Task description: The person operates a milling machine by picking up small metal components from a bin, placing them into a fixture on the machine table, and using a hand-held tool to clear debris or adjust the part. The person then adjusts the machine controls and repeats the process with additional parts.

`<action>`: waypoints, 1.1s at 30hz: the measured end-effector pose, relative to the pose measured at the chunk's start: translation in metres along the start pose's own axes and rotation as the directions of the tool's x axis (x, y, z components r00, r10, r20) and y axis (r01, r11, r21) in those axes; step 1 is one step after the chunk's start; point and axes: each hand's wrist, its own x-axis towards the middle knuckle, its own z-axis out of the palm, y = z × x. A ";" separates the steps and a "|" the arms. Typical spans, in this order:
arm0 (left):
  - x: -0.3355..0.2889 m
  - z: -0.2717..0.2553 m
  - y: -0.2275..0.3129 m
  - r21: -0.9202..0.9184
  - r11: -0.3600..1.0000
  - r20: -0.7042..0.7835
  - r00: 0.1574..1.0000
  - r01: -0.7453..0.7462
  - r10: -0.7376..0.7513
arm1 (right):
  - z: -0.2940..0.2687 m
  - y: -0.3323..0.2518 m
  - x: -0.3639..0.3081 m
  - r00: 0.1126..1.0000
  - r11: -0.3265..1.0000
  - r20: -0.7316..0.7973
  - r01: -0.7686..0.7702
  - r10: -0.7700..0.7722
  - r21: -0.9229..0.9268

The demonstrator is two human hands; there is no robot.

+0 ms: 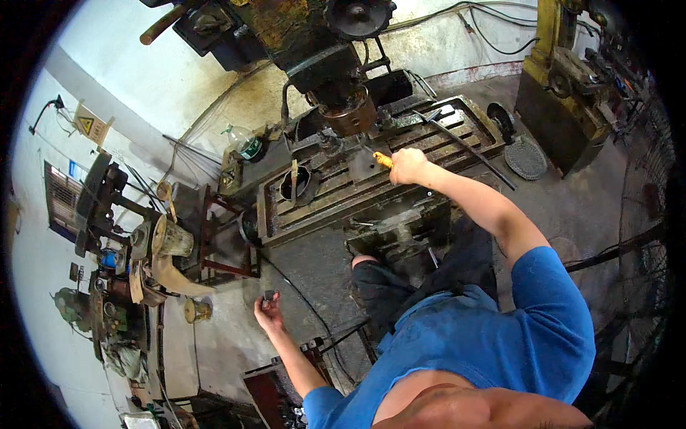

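Observation:
My right hand (409,166) is closed around a tool with a yellow handle (384,159). Its thin dark end points left, over the slotted metal machine table (436,146) and just below the machine's brownish round spindle head (350,114); I cannot make out the kind of tool. Lower left, away from the table, my left hand (269,314) holds a small dark block (269,294) in its fingers. A dark round can (304,187) with a wooden stick standing in it rests on the left part of the table.
A long metal bar (471,150) lies slanting across the table's right end. Behind the table's left end stands a clear bottle (245,143). A round mesh basket (527,157) sits at the right. On the floor, a black cable (307,304) runs between my left hand and my legs.

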 end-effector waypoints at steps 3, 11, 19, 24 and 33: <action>-0.001 0.046 0.010 0.044 0.997 -0.176 0.982 -0.058 0.065 | 0.006 -0.017 -0.007 0.984 0.976 -0.126 0.148 -0.129 0.157; 0.009 0.122 -0.077 0.030 0.984 0.000 0.984 0.177 -0.177 | -0.017 -0.021 -0.058 0.931 0.960 0.255 0.225 -0.262 0.167; 0.027 0.225 -0.173 0.054 0.962 0.256 0.927 0.269 -0.274 | 0.014 -0.029 -0.115 0.889 0.908 0.196 0.390 -0.414 0.151; 0.036 0.274 -0.174 0.214 0.956 0.234 0.940 0.200 -0.249 | -0.007 -0.007 -0.110 0.940 0.948 0.176 0.260 -0.291 0.183; 0.086 0.385 -0.207 0.764 -0.163 0.645 0.751 -0.625 0.144 | -0.019 0.073 -0.057 0.896 0.354 -0.377 0.441 -0.236 0.825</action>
